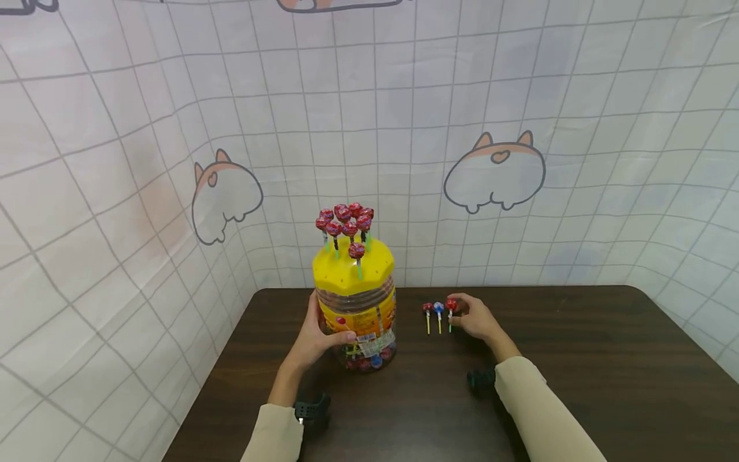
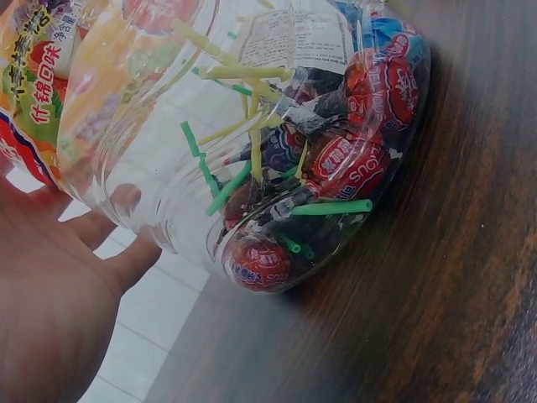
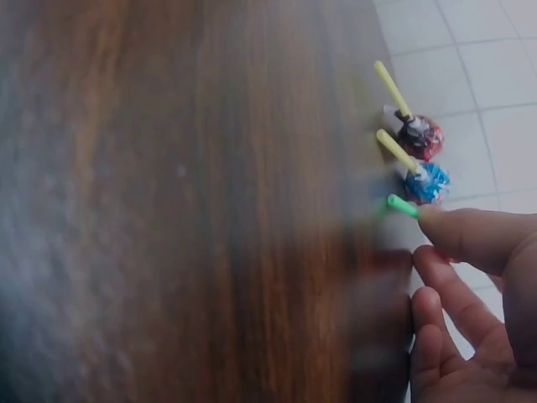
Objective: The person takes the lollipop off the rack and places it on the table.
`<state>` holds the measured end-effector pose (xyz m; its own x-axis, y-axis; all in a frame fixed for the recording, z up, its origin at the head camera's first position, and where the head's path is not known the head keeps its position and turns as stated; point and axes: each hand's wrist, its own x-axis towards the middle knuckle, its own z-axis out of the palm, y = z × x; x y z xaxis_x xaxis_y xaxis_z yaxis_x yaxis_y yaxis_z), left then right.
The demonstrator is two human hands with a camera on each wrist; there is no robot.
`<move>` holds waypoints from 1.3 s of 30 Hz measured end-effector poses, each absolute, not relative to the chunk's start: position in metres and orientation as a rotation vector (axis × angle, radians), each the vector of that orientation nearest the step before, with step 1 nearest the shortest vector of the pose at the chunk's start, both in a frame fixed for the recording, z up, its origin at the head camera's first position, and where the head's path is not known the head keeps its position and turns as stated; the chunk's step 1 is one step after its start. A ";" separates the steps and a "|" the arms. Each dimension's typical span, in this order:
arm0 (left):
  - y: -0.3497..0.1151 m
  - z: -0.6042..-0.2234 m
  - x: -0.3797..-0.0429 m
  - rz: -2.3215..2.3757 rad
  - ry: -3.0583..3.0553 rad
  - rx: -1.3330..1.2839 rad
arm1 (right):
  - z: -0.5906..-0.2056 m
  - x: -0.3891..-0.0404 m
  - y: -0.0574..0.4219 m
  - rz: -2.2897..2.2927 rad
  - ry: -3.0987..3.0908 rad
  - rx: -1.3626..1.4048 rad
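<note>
A clear plastic lollipop jar [image 1: 358,321] with a yellow lid [image 1: 346,273] stands on the table. Several red-wrapped lollipops [image 1: 342,212] stick up from the lid. My left hand [image 1: 314,337] grips the jar's left side, thumb across its front. Through the jar wall [image 2: 126,176], wrapped lollipops [image 2: 348,164] with green and yellow sticks show at the bottom. To the right, my right hand [image 1: 476,317] pinches a red lollipop [image 1: 451,304], its green stick [image 3: 404,206] poking past the thumb. Beside it lie a blue lollipop [image 1: 439,307] and a dark red one [image 1: 427,307], both on yellow sticks.
The dark wooden table [image 1: 427,404] ends at a white grid-patterned curtain [image 1: 358,167] behind and along both sides. Dark bands circle both wrists, the left band [image 1: 312,409] near the front of the table.
</note>
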<state>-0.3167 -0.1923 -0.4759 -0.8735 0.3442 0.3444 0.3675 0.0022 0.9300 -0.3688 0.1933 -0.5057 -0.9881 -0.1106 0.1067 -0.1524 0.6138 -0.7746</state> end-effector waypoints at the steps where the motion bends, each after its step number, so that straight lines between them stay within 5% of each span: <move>1: -0.192 -0.475 -0.316 -2.065 -2.214 -0.779 | -0.506 -0.370 0.194 1.334 -2.786 0.224; 39: -0.195 -0.478 -0.318 -2.037 -2.207 -0.794 | -0.505 -0.368 0.208 1.613 -2.784 0.254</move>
